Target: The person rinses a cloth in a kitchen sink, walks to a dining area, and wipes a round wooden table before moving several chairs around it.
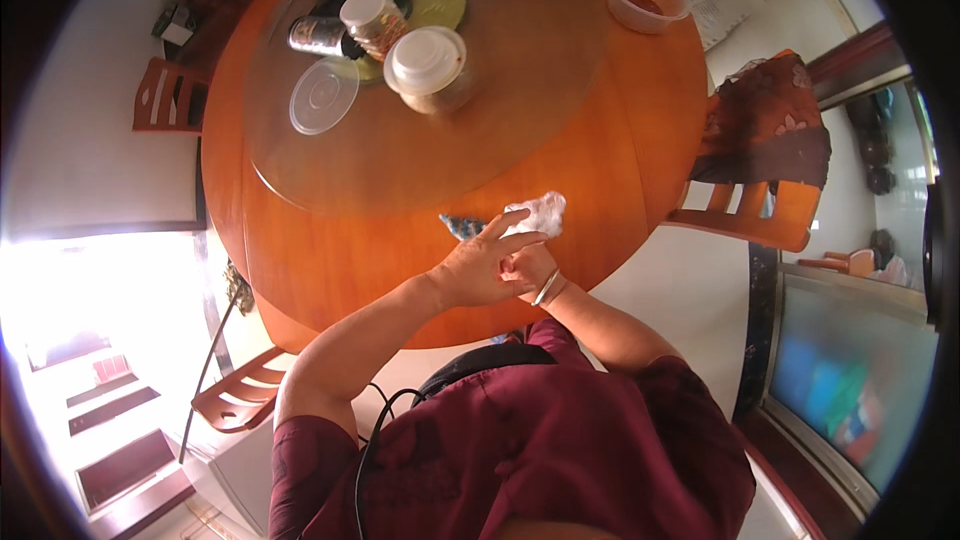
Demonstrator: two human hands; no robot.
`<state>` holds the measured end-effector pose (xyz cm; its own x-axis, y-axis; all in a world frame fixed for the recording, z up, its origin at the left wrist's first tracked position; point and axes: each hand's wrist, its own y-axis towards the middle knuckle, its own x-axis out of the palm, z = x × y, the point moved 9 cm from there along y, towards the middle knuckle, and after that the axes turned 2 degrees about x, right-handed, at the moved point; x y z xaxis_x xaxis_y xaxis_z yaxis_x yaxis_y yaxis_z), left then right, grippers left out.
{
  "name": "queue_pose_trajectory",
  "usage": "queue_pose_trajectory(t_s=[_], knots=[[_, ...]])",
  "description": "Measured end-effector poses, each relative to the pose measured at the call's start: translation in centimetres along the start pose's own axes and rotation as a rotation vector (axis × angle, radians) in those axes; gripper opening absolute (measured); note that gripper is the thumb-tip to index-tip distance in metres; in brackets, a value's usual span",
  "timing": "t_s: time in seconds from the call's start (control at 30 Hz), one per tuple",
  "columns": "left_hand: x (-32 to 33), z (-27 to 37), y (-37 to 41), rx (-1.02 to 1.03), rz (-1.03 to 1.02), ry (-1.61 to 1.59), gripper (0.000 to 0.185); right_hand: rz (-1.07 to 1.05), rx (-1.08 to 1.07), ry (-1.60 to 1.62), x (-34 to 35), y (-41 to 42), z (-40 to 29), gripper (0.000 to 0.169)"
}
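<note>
My left hand (474,262) reaches over my right hand (531,264) at the near edge of the round wooden table (360,277). The two hands overlap, and the left hand's fingers are spread. Fingers of the right hand are curled beneath it; whether they hold something is hidden. A crumpled white plastic bag or wrap (547,214) lies just beyond the hands, against or behind the left fingertips. Beside the left hand, a blue-and-dark patterned item (461,226), perhaps cloth or a packet, is partly covered. A light-coloured bangle (546,288) is on the right wrist.
On the glass turntable (525,105) stand a lidded jar (426,67), a white-capped jar (373,21), a dark-labelled jar (319,37), a clear lid (324,96) and a green plate (442,0). A plastic tub (645,0) sits far right. Wooden chairs (772,210) surround the table.
</note>
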<state>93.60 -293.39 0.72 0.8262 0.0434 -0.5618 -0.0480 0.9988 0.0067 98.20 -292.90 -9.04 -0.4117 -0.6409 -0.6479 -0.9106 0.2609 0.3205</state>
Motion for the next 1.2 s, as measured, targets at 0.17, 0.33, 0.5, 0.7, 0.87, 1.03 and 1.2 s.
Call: queue_pose_trajectory(t_s=[0.17,0.33,0.5,0.7,0.87,1.03,1.2], knots=[[-2.7,-5.4,-2.9,-0.542,-0.058,-0.283,0.035,0.268,0.487,0.631,-2.2,0.8,4.2,0.011],[-8.4,-16.4,-11.1,-0.783,0.559,-0.946,0.024,0.768,0.696,0.697,-9.4,2.7,11.2,0.013],[-11.4,-24.0,-13.5,-0.715,0.849,-1.294,0.019,0.689,0.383,-0.39,-14.6,11.3,11.7,0.025],[-12.2,-26.3,-13.4,-0.782,1.088,-1.288,0.015,0.38,0.055,-0.315,-1.2,15.6,3.3,0.011],[-13.0,-26.0,-11.8,-0.654,0.956,-1.289,0.015,0.164,-0.303,-0.291,6.2,14.4,-2.7,0.007],[-14.9,-24.2,-13.8,-0.809,1.116,-1.022,0.01,0.371,-0.015,-0.412,-4.5,13.3,4.5,0.015],[-16.1,-27.8,-21.0,-0.885,1.339,-1.028,0.018,0.357,0.331,-0.778,-6.1,12.2,10.4,0.043]])
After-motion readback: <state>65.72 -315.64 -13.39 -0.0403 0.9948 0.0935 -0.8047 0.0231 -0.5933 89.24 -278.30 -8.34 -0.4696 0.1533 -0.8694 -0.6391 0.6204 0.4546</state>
